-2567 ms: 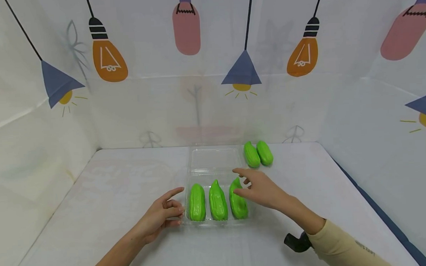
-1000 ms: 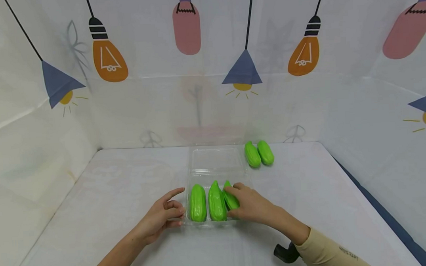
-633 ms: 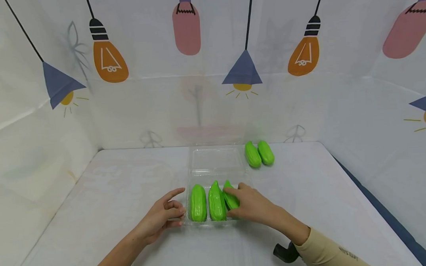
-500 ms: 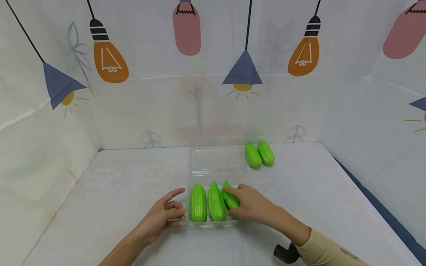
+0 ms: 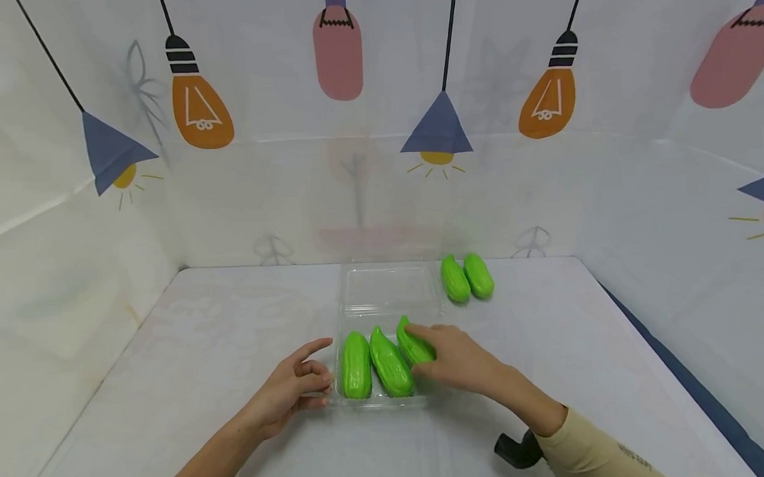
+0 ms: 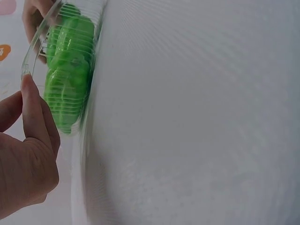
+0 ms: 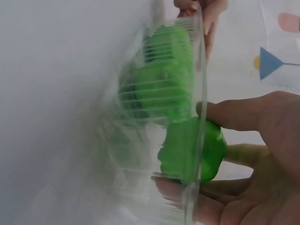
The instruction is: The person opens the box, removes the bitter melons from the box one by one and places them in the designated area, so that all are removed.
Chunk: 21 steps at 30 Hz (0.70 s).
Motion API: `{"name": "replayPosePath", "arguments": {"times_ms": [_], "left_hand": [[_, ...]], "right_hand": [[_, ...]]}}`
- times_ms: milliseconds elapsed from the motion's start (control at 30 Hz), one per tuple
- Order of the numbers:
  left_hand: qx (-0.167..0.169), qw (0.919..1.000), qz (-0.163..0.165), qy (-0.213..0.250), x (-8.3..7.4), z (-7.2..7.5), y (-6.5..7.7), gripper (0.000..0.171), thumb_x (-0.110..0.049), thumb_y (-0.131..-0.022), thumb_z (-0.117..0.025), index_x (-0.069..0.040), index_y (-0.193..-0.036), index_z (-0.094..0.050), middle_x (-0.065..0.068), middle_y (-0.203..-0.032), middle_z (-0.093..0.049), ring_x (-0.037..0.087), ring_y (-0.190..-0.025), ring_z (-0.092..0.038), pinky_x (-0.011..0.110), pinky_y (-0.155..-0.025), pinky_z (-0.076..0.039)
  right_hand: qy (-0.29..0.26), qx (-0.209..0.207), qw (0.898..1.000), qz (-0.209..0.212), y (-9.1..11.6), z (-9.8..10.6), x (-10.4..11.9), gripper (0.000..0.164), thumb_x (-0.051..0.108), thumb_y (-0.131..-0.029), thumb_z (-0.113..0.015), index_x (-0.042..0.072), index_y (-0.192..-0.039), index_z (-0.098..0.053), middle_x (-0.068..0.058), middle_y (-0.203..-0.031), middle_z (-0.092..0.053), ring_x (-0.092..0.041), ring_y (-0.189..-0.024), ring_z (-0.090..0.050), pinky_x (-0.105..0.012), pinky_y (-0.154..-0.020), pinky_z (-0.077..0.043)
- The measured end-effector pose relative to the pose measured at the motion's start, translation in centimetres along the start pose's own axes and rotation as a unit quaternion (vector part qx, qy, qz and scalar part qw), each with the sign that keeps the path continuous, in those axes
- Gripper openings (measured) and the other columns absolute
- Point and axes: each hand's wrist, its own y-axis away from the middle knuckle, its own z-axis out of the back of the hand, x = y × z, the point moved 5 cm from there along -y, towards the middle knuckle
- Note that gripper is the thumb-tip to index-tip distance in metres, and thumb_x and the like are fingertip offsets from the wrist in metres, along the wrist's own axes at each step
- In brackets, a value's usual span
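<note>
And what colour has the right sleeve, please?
The right sleeve is beige with dark print; clearest in the head view.

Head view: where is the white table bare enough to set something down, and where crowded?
The white table is bare left of the left hand, between the forearms in front of the clear container, and right of the rear green pair. Crowded: the container, where the left hand touches it and the right hand grips one of three green vegetables.

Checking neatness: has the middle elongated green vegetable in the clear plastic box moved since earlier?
Yes: the green vegetable tilted, far tip shifting left relative to the box.
</note>
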Motion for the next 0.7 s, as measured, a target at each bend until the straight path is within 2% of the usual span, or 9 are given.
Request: {"name": "replayPosePath", "arguments": {"times_ms": [200,333,567,700], "left_hand": [[-0.001,1.0,-0.002,-0.001,0.0,0.0,0.0,0.076,-0.012,-0.093,-0.069,-0.017,-0.156,-0.028,-0.001,-0.095,-0.057,0.015,-0.088,-0.063,0.026,-0.072,-0.061],[-0.002,1.0,-0.003,-0.003,0.0,0.0,0.0,0.075,-0.013,-0.093,-0.069,-0.016,-0.156,-0.027,-0.001,-0.095,-0.056,0.014,-0.088,-0.063,0.026,-0.072,-0.062],[-0.003,1.0,-0.003,-0.004,-0.1,0.0,0.0,0.076,-0.014,-0.093,-0.069,-0.016,-0.156,-0.027,-0.001,-0.095,-0.057,0.015,-0.088,-0.063,0.026,-0.072,-0.062],[-0.003,1.0,-0.002,-0.005,0.0,0.0,0.0,0.078,-0.015,-0.093,-0.069,-0.016,-0.157,-0.026,-0.001,-0.095,-0.057,0.015,-0.088,-0.063,0.026,-0.072,-0.061]], "right_hand": [[-0.018,-0.002,1.0,0.007,-0.1,0.9,-0.5,0.065,0.026,-0.085,-0.075,0.013,-0.144,-0.052,-0.004,-0.136,-0.063,-0.015,-0.111,-0.061,-0.04,-0.094,-0.053],[-0.031,0.002,0.999,0.013,-0.1,1.5,-0.6,0.061,0.026,-0.085,-0.074,0.014,-0.142,-0.054,-0.002,-0.131,-0.065,-0.013,-0.101,-0.061,-0.035,-0.084,-0.054],[-0.043,-0.002,0.999,0.02,0.0,2.7,-0.5,0.059,0.025,-0.087,-0.073,0.015,-0.142,-0.055,-0.001,-0.133,-0.064,-0.015,-0.105,-0.061,-0.031,-0.082,-0.053],[-0.052,-0.01,0.998,0.02,-0.3,3.5,-1.0,0.06,0.027,-0.088,-0.073,0.015,-0.143,-0.054,-0.005,-0.134,-0.064,-0.018,-0.105,-0.062,-0.03,-0.078,-0.053]]}}
